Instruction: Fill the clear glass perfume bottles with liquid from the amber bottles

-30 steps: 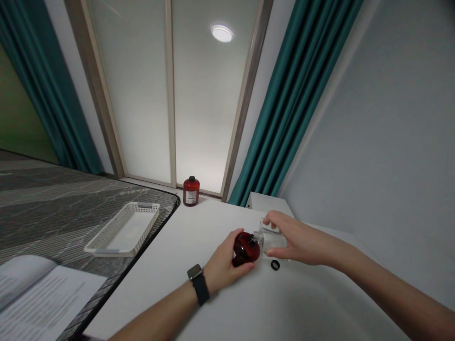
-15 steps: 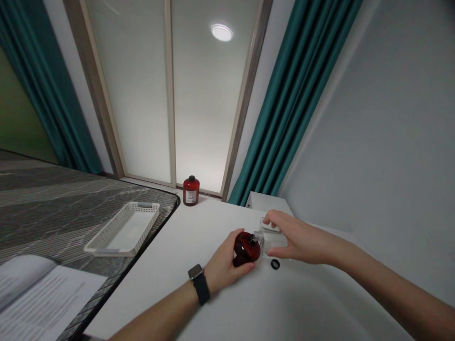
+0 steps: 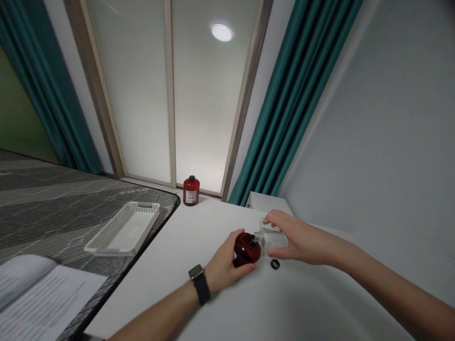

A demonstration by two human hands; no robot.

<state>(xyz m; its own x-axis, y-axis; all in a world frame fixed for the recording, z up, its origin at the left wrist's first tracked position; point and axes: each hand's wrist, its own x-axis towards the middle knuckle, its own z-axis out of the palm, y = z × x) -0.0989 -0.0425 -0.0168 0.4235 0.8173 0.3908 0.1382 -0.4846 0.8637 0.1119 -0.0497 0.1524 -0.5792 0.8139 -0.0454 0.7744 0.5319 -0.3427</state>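
Note:
My left hand (image 3: 223, 264), with a dark watch on its wrist, is closed round a small dark red bottle (image 3: 246, 249) tipped on its side over the white table (image 3: 177, 274). Its neck meets the mouth of a clear glass bottle (image 3: 273, 240), which my right hand (image 3: 302, 241) grips from above and the far side. A small black ring-shaped cap (image 3: 275, 264) lies on the table just below the clear bottle.
A second red bottle with a black cap (image 3: 191, 191) stands at the table's far edge by the window. A white plastic basket (image 3: 125, 229) and open printed pages (image 3: 39, 296) lie on the dark surface at left. A white box (image 3: 267, 203) sits behind my hands.

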